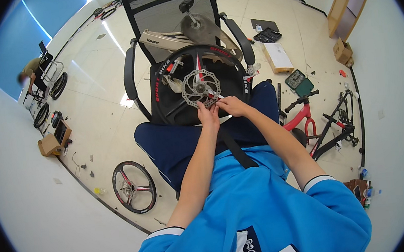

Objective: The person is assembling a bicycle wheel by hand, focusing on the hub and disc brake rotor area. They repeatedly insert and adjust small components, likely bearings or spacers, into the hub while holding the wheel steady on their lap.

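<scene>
Here the left hand (208,114) and right hand (231,105) pinch something too small to identify at the brake disc's (201,87) five o'clock edge. It could easily slip and drop. The wheel (199,83), merely leaning on the chair (171,12), might roll off.

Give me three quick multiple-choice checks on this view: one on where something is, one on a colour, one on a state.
1. Where does the black wheel with the brake disc rest?
A. on the office chair
B. flat on the floor
C. on a workbench

2. What colour is the small bike frame on the floor at the right?
A. green
B. red
C. yellow

3. What are both hands doing?
A. hanging clear of the wheel
B. fingertips at the disc's lower edge
C. gripping the tyre

Answers: 1 A, the wheel leans on the office chair; 2 B, its tubes are red; 3 B, left hand and right hand meet just under the disc.
</scene>
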### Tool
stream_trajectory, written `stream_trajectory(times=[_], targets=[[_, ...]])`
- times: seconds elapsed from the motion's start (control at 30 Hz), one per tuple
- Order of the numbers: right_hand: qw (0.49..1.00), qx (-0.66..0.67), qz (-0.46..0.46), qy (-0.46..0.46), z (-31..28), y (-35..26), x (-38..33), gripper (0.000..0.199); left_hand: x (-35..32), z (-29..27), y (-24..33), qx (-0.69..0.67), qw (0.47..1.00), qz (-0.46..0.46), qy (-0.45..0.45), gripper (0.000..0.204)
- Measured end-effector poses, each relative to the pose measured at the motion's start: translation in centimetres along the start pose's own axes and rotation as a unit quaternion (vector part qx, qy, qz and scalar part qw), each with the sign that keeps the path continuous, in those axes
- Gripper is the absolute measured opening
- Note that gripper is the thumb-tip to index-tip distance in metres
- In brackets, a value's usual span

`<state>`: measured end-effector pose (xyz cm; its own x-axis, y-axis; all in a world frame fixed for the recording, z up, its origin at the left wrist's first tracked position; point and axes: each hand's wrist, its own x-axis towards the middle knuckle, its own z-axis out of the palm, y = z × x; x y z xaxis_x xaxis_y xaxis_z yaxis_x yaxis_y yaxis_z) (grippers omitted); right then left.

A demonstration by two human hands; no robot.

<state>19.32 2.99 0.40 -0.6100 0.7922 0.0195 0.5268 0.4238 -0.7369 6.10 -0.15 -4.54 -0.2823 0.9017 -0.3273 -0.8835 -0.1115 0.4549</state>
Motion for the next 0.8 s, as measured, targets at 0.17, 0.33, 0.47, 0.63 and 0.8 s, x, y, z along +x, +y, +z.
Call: stream_trajectory(times=[0.17,0.33,0.47,0.63,0.8], targets=[[0.999,0.042,0.013,-0.025,-0.4,0.8,0.5,0.040,-0.4,2.8,-0.1,-0.049,0.996,0.026,0.070,0.043],[0.982,0.120,0.122,-0.078,-1.1,-0.7,0.4,0.050,-0.1,1.3,0.1,-0.014,0.998,0.045,0.046,0.035],[0.980,0.090,0.118,-0.131,-2.8,-1.6,0.9,0.054,-0.3,0.8,0.4,0.014,0.998,0.048,0.033,0.033],[0.976,0.086,0.154,-0.128,-3.1,-1.1,1.4,0.065,-0.2,1.2,0.1,-0.013,0.998,0.049,0.044,0.033],[0.931,0.282,0.219,-0.077,-1.1,-0.3,0.9,0.059,-0.3,1.0,0.2,-0.013,0.998,0.041,0.043,0.033]])
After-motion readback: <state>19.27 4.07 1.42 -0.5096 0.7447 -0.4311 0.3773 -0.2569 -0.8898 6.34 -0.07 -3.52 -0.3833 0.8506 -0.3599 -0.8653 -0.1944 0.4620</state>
